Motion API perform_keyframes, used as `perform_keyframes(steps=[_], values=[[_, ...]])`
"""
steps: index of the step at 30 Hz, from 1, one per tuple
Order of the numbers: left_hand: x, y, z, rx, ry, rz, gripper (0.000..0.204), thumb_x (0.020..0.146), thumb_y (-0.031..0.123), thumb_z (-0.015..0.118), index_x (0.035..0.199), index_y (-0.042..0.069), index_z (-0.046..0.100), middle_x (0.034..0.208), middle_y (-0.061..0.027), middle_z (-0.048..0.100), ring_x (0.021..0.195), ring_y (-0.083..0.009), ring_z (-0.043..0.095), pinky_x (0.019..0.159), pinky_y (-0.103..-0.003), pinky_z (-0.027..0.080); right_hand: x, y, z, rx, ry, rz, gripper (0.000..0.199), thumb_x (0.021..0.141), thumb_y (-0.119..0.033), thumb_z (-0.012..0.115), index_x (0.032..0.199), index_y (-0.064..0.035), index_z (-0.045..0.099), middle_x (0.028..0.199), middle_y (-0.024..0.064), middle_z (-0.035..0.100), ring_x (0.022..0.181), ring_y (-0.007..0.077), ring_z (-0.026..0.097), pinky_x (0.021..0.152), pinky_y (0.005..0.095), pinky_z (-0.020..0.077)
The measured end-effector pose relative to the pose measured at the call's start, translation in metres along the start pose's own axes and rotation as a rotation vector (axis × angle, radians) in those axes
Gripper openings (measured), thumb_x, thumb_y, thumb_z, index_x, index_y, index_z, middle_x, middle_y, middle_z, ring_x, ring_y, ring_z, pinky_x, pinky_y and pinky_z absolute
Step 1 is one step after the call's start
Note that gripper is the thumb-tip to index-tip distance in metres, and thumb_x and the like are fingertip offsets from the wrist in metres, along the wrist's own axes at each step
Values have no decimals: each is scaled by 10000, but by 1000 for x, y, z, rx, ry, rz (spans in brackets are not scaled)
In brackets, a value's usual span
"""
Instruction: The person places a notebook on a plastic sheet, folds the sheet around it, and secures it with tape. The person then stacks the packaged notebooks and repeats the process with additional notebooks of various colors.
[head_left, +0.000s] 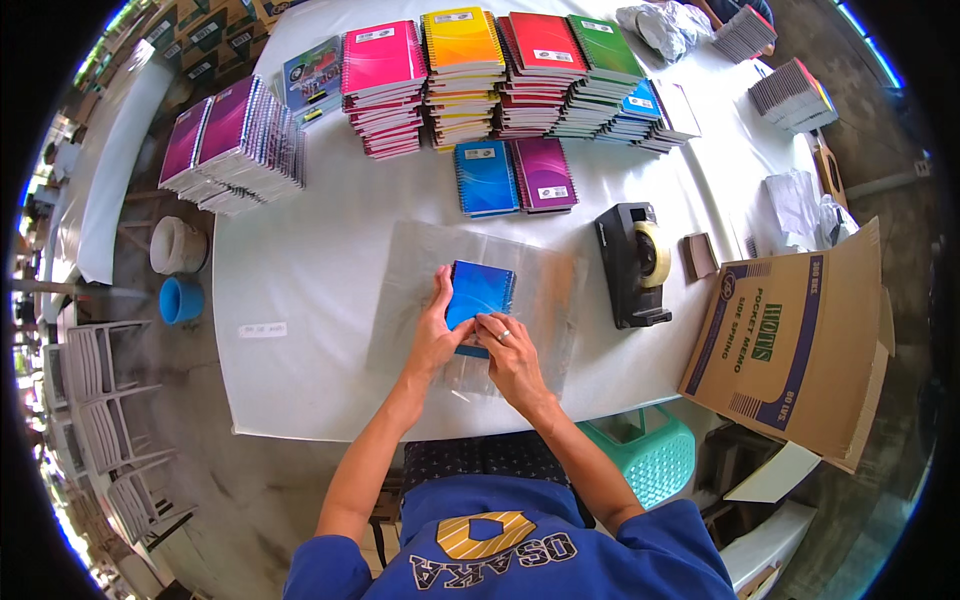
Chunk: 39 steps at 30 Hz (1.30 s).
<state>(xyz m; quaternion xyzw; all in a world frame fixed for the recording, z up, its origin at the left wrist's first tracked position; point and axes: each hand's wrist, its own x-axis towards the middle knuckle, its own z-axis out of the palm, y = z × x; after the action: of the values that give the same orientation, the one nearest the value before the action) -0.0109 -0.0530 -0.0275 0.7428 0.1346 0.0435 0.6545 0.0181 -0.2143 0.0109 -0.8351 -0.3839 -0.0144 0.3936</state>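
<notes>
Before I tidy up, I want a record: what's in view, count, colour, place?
Notebook: one, blue, near centre
Plastic: count unclear, clear, under notebook
Notebook stacks: many, multicoloured, table's far half
Tape dispenser: one, black, table right
Large carton: one, brown, right
Stacked cartons: several, brown, far left
Pails: two, whitish and blue, left
Chairs: several, white, left
Stool: one, green, near right
Table: one, white, centre
Left hand, right hand: two, bare, at notebook

On the left I see white chairs (100,365), and near them a blue pail (181,301) beside a pale bucket (178,248). Farther back, brown cartons (208,36) are piled near a long white table (112,170). To the right stands a green stool (660,462) with a perforated seat.
</notes>
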Motion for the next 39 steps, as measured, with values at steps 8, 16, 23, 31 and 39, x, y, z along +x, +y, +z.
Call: perform_keyframes(steps=[8, 16, 23, 31, 39], values=[[-91, -43, -68, 1254, 199, -126, 713, 900, 350, 619, 1489, 104, 302, 1565, -158, 226, 1453, -400, 116, 1128, -597, 117, -5, 1, 4, -144, -52, -15, 342, 684, 49, 609, 1024, 46, 652, 1173, 93, 585, 1136, 284, 534, 950, 393, 448], [-98, -31, -59, 1189, 348, 2, 523, 938, 291, 566, 1430, 167, 438, 1529, 0, 343, 1440, -388, 169, 1114, -625, 130, -4, -5, 4, -151, -23, -6, 332, 671, 131, 602, 985, 37, 655, 1163, 81, 600, 1126, 282, 550, 919, 387, 464], [-109, -40, -69, 1324, 318, 85, 469, 915, 278, 598, 1372, 202, 526, 1493, 9, 408, 1433, -366, 213, 1121, -605, 158, -3, -8, 7, -156, -42, -40, 234, 756, 8, 599, 981, 43, 654, 1163, 90, 570, 1138, 270, 533, 928, 386, 451], [-116, -7, -32, 731, 358, 71, 497, 922, 134, 606, 1402, 192, 490, 1519, -83, 357, 1371, -324, 372, 1077, -448, 362, -2, -6, 3, -242, -68, -70, 209, 741, 10, 599, 942, 40, 648, 1128, 110, 575, 1138, 276, 530, 928, 378, 450], [-76, 19, -22, -644, 599, -12, 531, 886, -58, 579, 1393, -53, 420, 1426, -194, 455, 1215, -241, 559, 984, -306, 462, 12, -17, 2, -91, -136, 108, 77, 809, -34, 620, 849, 20, 658, 1123, 114, 589, 1079, 286, 543, 871, 387, 456]])
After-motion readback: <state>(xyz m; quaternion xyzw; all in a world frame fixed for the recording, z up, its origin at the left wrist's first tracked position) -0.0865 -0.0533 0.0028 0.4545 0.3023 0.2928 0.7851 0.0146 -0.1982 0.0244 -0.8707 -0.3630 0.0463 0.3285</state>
